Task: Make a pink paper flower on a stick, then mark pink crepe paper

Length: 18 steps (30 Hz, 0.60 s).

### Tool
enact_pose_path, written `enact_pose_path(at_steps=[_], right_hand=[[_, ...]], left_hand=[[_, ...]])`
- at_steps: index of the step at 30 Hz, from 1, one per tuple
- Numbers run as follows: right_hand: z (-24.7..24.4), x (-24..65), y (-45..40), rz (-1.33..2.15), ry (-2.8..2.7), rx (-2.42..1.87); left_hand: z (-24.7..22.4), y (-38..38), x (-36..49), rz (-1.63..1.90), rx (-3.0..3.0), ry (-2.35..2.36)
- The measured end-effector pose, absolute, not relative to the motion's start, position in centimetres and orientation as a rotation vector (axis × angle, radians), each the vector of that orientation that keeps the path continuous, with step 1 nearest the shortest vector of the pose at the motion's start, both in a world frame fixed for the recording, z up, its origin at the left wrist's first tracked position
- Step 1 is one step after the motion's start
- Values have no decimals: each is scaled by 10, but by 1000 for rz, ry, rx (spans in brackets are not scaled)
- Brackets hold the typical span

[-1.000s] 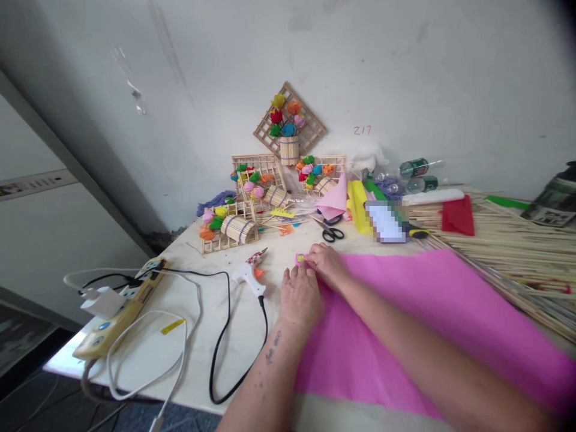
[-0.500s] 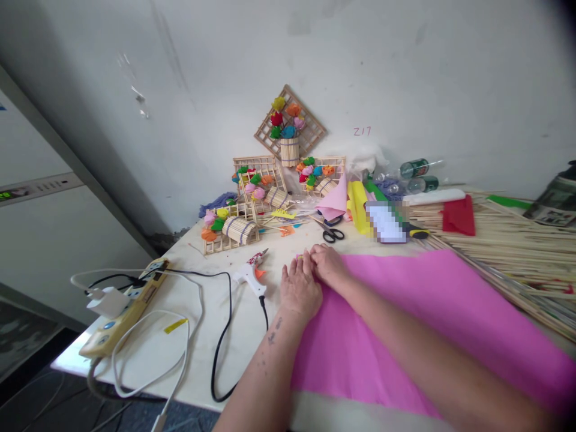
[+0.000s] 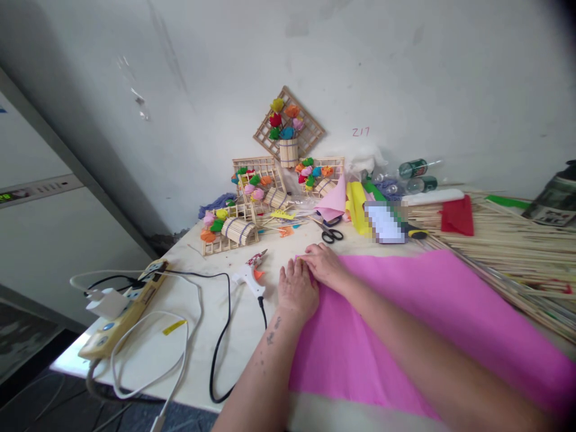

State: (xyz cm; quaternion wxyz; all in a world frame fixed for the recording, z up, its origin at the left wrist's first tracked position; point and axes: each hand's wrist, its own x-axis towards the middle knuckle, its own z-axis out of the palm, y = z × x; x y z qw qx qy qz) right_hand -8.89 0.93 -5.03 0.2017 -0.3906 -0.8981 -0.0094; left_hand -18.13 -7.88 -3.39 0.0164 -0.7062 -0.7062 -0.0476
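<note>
A large pink sheet (image 3: 360,336) lies across the table under my forearms. At its upper left corner my left hand (image 3: 297,291) rests palm down, its fingers stretched forward. My right hand (image 3: 324,264) touches it from the right, with its fingers bent together at the left fingertips. A tiny yellow bit shows between the hands; what the right fingers pinch is too small to make out. A white glue gun (image 3: 251,279) lies just left of my left hand, its nozzle pointing away. Black-handled scissors (image 3: 332,235) lie beyond my right hand.
A power strip (image 3: 121,324) with cables is on the left. Stick frames with colourful flowers (image 3: 231,231) stand at the back. Bundled thin sticks (image 3: 504,252), a red piece (image 3: 457,215), a phone-like blurred object (image 3: 386,222) and bottles (image 3: 414,168) lie at the right and back.
My right hand has shifted slightly left over the left fingertips, its fingers reaching further out. The left hand has moved a little, with its fingers lying flatter.
</note>
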Motion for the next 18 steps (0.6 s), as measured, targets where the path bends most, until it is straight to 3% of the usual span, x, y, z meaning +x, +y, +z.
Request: enact_pose_path(at_steps=[18], right_hand=[[-48, -90, 6, -14, -2544, -1102]], left_hand=[[-42, -78, -191, -288, -2184, -2155]])
